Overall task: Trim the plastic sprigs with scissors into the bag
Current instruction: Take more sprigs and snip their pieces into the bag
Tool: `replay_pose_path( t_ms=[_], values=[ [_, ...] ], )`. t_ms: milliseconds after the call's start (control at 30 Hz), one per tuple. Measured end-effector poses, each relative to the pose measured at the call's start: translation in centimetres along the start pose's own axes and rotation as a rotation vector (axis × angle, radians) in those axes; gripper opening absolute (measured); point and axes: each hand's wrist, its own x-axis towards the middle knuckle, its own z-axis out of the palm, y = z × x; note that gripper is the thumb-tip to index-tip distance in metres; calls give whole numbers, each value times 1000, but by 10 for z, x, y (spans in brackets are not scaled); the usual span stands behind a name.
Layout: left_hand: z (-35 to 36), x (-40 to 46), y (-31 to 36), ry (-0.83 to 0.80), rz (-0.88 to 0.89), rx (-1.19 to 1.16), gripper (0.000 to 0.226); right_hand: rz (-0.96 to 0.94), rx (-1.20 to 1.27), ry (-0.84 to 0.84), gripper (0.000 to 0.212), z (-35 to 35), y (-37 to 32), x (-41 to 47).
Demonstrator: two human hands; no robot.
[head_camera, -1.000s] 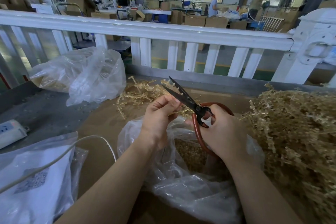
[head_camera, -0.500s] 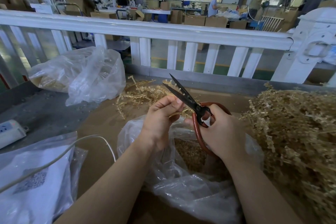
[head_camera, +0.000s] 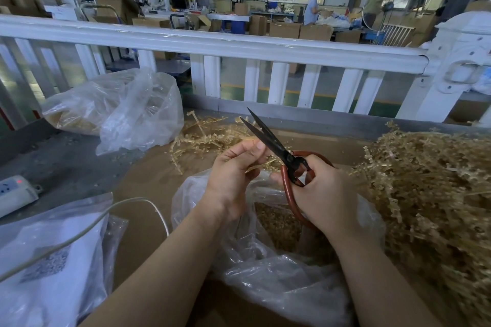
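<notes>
Although only the head view is available, it shows enough to place the task at mid-batch. The left hand [head_camera: 233, 175] pinches a thin plastic sprig [head_camera: 261, 163] between thumb and curled fingers, holding it directly above the mouth of the open bag [head_camera: 265, 268]. The right hand [head_camera: 326, 199] grips the red handle loops of the scissors [head_camera: 276, 148]; the dark blades stand slightly parted, pointing up and away, with the sprig near the pivot end. Whether the blades touch the sprig cannot be determined.

Completed work: the bag already holds a layer of small tan trimmings, visible through its opening between the two wrists. A loose scatter of sprigs [head_camera: 212, 135] lies on the brown table surface [head_camera: 148, 183] just beyond the hands; whether these are trimmed stems or waiting stock cannot be determined. A second clear bag [head_camera: 119, 109], at far left near the white railing [head_camera: 212, 42], also holds tan material.

Remaining work: a large pile of sprigs [head_camera: 430, 188] fills the right side of the table, touching the bag's right edge. Judged by this pile's bulk against the bag's shallow contents, most of the trimming is still to be done.
</notes>
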Motion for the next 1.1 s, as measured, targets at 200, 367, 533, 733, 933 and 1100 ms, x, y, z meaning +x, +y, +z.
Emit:
replay_pose_path(
  t_ms=[200,367,533,733,933,1100],
  values=[
    [-3,5,-2,121,-75,-66,5,3,38,-38,42,0,2,0],
    [-2,4,-3,136,-131,-38,38,114,116,-14,36,1,0,0],
    [-1,3,-8,81,-200,66,28,201,253,-31,18,2,-2,1],
    [-2,4,-10,47,-199,67,48,234,297,-92,11,4,-5,3],
    [-3,7,-9,150,-176,133,36,280,380,-88,7,3,-6,2],
    [-6,7,-3,283,195,337,59,308,418,-43,11,2,-4,3]
  ],
)
